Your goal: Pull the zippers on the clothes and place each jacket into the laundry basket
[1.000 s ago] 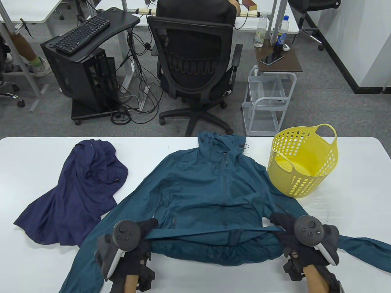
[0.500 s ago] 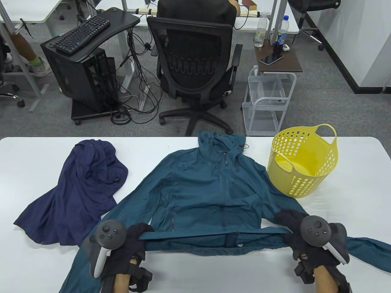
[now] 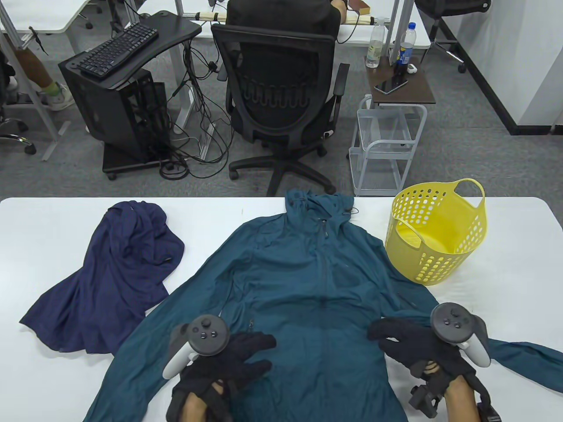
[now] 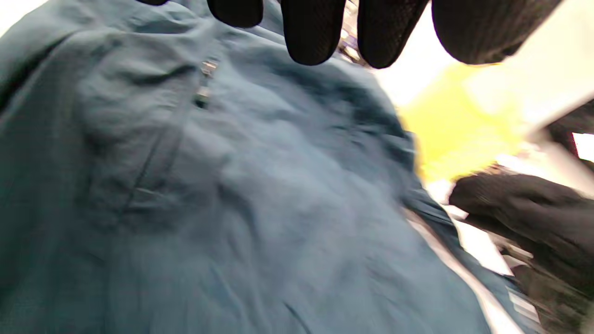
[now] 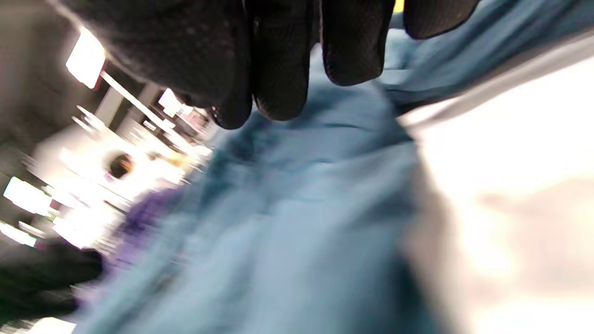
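Observation:
A teal hooded jacket (image 3: 308, 281) lies flat, front up, in the middle of the white table (image 3: 506, 272), its centre zipper (image 3: 324, 263) closed up to the collar. My left hand (image 3: 264, 354) rests on the lower left front with straight, spread fingers. My right hand (image 3: 380, 336) lies on the lower right front, fingers pointing left and holding nothing. In the left wrist view my fingertips (image 4: 306, 28) hover over the jacket (image 4: 232, 208). The right wrist view shows blurred fingers (image 5: 278, 69) above the teal cloth (image 5: 287, 222). A yellow laundry basket (image 3: 440, 263) stands at the right, with no clothes in it.
A navy jacket (image 3: 118, 272) lies crumpled on the table's left part. The teal jacket's sleeves spread toward both near corners. Beyond the far edge stand an office chair (image 3: 281, 101) and a small white cart (image 3: 387, 145).
Both hands gripped the jacket's raised hem and stretched it wide. They have since let it go; the hem now lies flat toward me and both hands rest on the front.

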A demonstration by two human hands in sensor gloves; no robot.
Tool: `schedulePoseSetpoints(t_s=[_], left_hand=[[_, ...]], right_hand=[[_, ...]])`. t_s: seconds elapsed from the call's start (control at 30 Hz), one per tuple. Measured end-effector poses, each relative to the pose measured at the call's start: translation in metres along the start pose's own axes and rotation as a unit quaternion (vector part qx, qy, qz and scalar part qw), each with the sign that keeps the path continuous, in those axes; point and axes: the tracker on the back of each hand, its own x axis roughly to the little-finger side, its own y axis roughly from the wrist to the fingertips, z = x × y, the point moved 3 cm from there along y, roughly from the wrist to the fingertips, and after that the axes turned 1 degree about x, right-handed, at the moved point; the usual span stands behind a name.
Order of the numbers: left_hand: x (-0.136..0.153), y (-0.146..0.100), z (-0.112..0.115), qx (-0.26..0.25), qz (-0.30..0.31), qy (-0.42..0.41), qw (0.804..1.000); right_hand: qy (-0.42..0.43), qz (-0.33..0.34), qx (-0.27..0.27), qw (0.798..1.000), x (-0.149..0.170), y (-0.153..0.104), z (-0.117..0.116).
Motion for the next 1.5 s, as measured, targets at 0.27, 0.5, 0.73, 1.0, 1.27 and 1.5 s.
schedulePoseSetpoints(t_s=[0.27, 0.5, 0.73, 1.0, 1.27, 1.5], left_hand=[[0.033, 0.048, 0.047, 0.039, -0.167, 0.233, 0.957], [0.015, 0.024, 0.04, 0.078, -0.193, 0.216, 0.954], [-0.021, 0.012, 0.007, -0.012, -0.135, 0.175, 0.975], [0.011, 0.065, -0.015, -0.111, -0.187, 0.212, 0.953], [0.056, 0.09, 0.01, -0.021, -0.217, 0.2, 0.955], [0.059, 0.055, 0.018, 0.021, -0.274, 0.26, 0.926]], right_hand=[[-0.188, -0.055, -0.084, 0.977, 0.005, 0.023, -0.059], [-0.275, -0.035, -0.084, 0.957, -0.016, -0.002, -0.061], [-0.153, 0.047, -0.042, 0.986, -0.049, -0.02, -0.026], [-0.151, -0.099, 0.06, 0.982, -0.023, 0.038, -0.01], [-0.173, -0.136, -0.054, 0.974, 0.018, 0.069, -0.064], [-0.191, -0.177, -0.059, 0.964, 0.032, 0.037, -0.059]])
